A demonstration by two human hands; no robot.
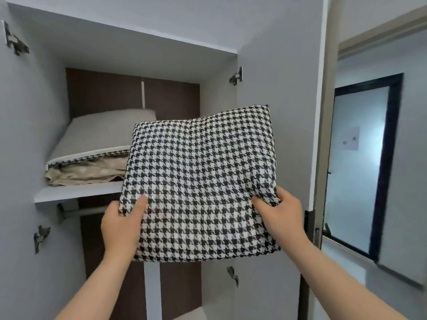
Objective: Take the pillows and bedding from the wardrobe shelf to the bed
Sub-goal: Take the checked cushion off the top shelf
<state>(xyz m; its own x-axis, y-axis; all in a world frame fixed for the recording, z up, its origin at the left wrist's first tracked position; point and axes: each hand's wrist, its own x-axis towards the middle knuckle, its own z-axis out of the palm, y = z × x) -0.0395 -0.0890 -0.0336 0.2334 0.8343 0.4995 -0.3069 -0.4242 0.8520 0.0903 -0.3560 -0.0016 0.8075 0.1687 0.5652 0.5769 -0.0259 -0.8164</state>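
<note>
**Inspector:** While both hands grip the houndstooth pillow (198,181), I judge the step in hand to be the removal of that item from the wardrobe shelf (78,192). The left hand (122,227) is closed on the lower left corner, thumb laid over the front face. The right hand (280,215) is closed on the lower right edge, with cloth bunched under the thumb.

**Clerk:** Where does the item stand relative to the hands?

**Inspector:** Above and between them, tilted up, its top edge farthest from the wrists. Whether it touches the shelf I cannot tell.

**Clerk:** What remains?

**Inspector:** Beyond and to the left of the left hand, a grey pillow (101,132) rests on folded beige bedding (92,172) on the shelf. Between them shows a thin checked edge, possibly another cover. The bed is not in view.

**Clerk:** Next move?

**Inspector:** In my judgement, drawing the pillow clear of the shelf lip, then turning away and carrying it to the bed. Both grips hold only the lower edge, so the upper part may flop.

**Clerk:** Materials?

**Inspector:** Coarse woven black-and-white check, squarish, soft and thin, and it creases at the right grip. The grey pillow is plain, plump and rounded. The beige fabric is faintly spotted and loosely folded. The shelf is smooth white board.
</note>
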